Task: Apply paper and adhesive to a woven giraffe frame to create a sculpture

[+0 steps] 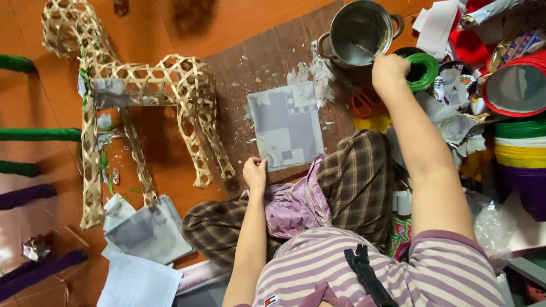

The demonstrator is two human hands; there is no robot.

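My left hand pinches the near edge of a grey printed sheet of paper that lies flat on a brown cardboard mat. My right hand reaches forward over the rim of a steel pot and grips the handle of a tool, likely a brush, whose tip lies inside the pot. A woven bamboo animal frame lies on its side to the left, with patches of grey paper stuck on it.
Stacked paper sheets lie at lower left. Red scissors, a green wire spool, torn paper scraps and coloured rolls crowd the right side. Green and purple wrapped rods lie at the left edge of the orange floor.
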